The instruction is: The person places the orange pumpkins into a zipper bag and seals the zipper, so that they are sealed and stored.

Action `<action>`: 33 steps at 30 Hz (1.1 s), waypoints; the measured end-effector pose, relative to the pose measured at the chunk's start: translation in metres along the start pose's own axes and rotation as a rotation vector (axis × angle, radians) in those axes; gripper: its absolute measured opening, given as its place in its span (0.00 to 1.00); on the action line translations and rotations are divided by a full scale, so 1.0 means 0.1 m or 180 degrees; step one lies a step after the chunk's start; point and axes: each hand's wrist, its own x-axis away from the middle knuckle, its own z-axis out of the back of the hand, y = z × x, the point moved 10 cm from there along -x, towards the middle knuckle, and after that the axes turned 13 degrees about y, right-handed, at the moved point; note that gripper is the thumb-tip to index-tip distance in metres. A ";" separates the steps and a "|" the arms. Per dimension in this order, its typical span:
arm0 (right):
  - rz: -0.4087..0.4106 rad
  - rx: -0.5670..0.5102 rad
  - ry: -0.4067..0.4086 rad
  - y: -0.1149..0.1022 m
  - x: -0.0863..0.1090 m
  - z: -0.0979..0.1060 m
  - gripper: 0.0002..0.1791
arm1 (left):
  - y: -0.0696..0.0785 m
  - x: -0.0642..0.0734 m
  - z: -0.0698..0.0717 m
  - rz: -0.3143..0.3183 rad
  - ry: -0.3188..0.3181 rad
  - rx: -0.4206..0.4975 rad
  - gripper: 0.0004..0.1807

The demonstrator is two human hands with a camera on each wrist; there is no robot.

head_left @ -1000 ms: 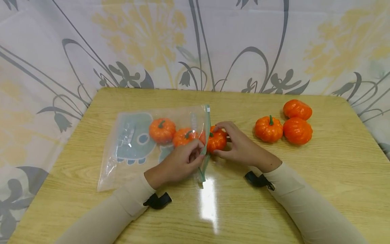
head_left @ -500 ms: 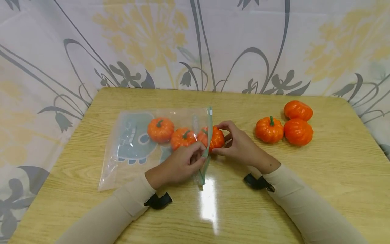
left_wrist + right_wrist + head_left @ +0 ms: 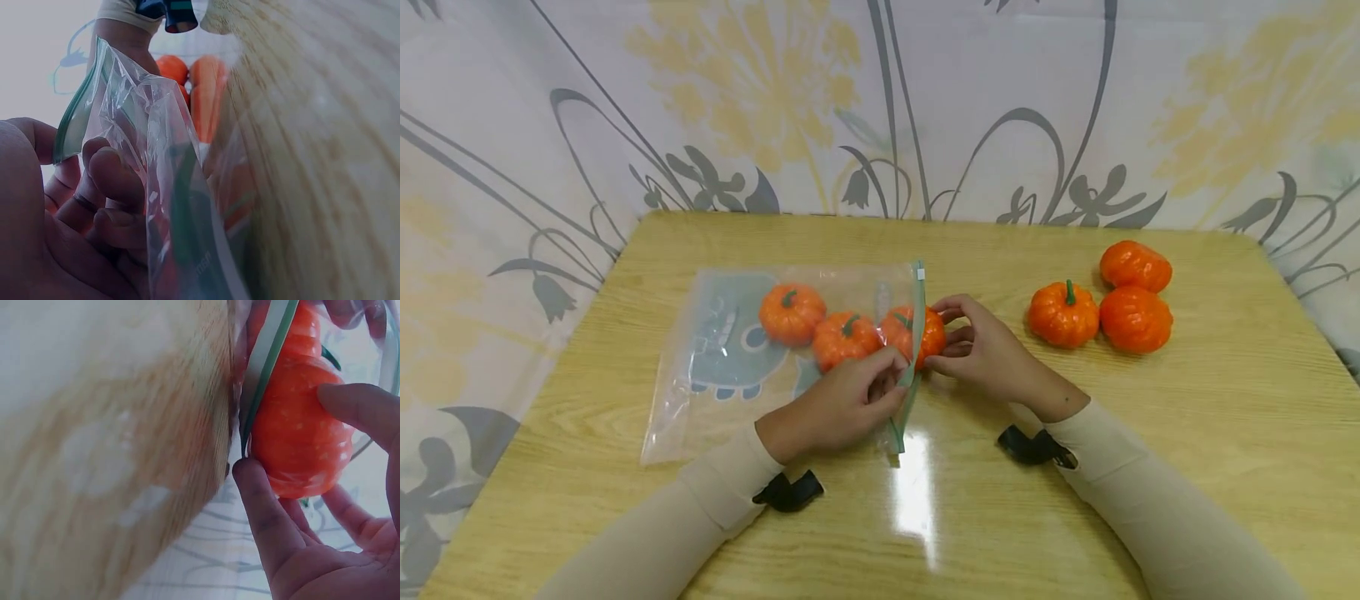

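A clear zip bag (image 3: 681,429) with a green zip edge and a blue cartoon print lies flat at the middle left. My left hand (image 3: 835,408) pinches the upper layer of its mouth and lifts it; the left wrist view shows the film (image 3: 165,112) bunched at the fingers. Two small orange pumpkins (image 3: 792,315) rest inside. A third pumpkin (image 3: 300,434) sits across the mouth, mostly under the film, its right side sticking out past the zip edge. My right hand (image 3: 1000,358) grips that pumpkin from the right, thumb and fingers spread around it.
On the right of the wooden table (image 3: 1225,433) stands an upright pumpkin (image 3: 1063,314) with a green stem. Two more pumpkins (image 3: 1135,320) lie on their sides touching each other. A patterned cloth (image 3: 970,92) hangs behind the table's far edge.
The right hand has pushed the third pumpkin left into the bag's mouth. The two pumpkins inside have shifted slightly left. The left hand keeps its hold on the bag's edge.
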 end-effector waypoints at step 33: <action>0.0039 0.0594 0.0215 0.03 -0.02 0.09 0.16 | 0.01 -0.01 -0.02 -0.0070 -0.0101 -0.0035 0.03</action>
